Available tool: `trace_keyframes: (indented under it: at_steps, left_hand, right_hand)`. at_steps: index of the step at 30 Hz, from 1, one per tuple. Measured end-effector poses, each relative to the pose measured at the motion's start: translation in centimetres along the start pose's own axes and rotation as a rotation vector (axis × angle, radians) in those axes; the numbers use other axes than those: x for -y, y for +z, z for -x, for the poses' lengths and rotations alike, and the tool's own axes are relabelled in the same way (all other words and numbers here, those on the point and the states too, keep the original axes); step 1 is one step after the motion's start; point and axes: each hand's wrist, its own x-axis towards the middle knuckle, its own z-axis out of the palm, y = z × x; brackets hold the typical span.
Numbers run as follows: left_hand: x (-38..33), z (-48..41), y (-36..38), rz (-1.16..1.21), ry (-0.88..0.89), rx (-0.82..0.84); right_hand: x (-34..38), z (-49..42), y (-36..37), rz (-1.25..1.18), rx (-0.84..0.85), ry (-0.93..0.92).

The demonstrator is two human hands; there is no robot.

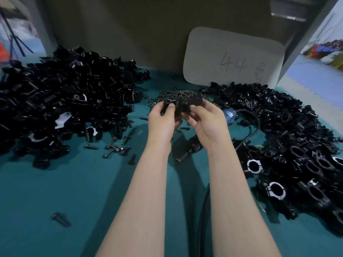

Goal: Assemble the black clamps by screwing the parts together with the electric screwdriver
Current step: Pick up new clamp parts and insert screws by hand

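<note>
The left hand [163,121] and right hand [207,123] together pinch a black clamp [182,105] above the desk's [74,191] middle, the electric screwdriver [193,145] lying beneath the right wrist, a screw pile [178,95] just behind, and parts heaps toward both side edges.

white card [234,56] | handwritten "44" | blue label [229,114] text too small to read
</note>
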Motion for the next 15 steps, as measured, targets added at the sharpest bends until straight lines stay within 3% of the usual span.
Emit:
trace_keyframes:
  at_steps: [5,9,12,15]
  left_hand:
    - [0.4,-0.2,-0.2,-0.039,0.013,-0.03]
    - [0.3,0.0,-0.5,0.02,-0.01,-0.058]
    - [0.3,0.1,-0.5,0.043,-0.001,-0.087]
    - [0.5,0.3,0.5,0.043,-0.006,-0.065]
  right_hand:
    - [-0.3,-0.1,-0.3,-0.02,-0.071,0.009]
    - [0.0,-0.4,-1.1,0.017,-0.312,-0.061]
    - [0.2,-0.8,-3.6,0.361,-0.624,-0.165]
    - [0.4,-1.3,-5.9,0.607,-0.752,-0.202]
